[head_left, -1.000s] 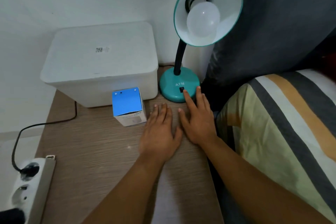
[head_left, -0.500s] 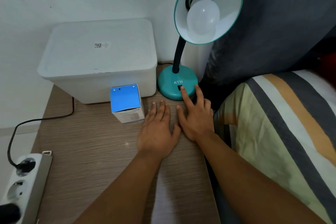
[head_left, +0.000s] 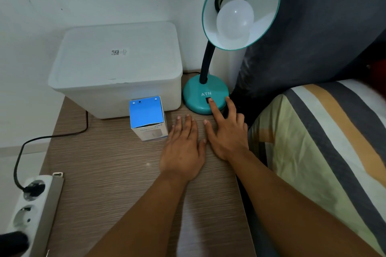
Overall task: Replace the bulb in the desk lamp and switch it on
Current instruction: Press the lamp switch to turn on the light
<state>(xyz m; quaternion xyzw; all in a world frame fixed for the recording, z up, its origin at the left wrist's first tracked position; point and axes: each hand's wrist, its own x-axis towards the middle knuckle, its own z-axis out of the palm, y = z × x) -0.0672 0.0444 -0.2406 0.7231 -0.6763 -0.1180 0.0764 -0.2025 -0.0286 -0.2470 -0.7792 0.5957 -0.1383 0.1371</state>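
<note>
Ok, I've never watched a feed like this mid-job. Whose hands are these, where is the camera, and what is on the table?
There is no robot: a person wears one wide-angle camera on the head, looking down at their own bare hands. The left hand lies flat on the wooden table, holding nothing. The right hand has its index finger stretched onto the black switch on the teal desk lamp. The bulb sits in the shade and looks unlit. Also on the table: a white lidded bin and a small blue-topped box. A power strip lies at the left edge; striped bedding lies to the right.
</note>
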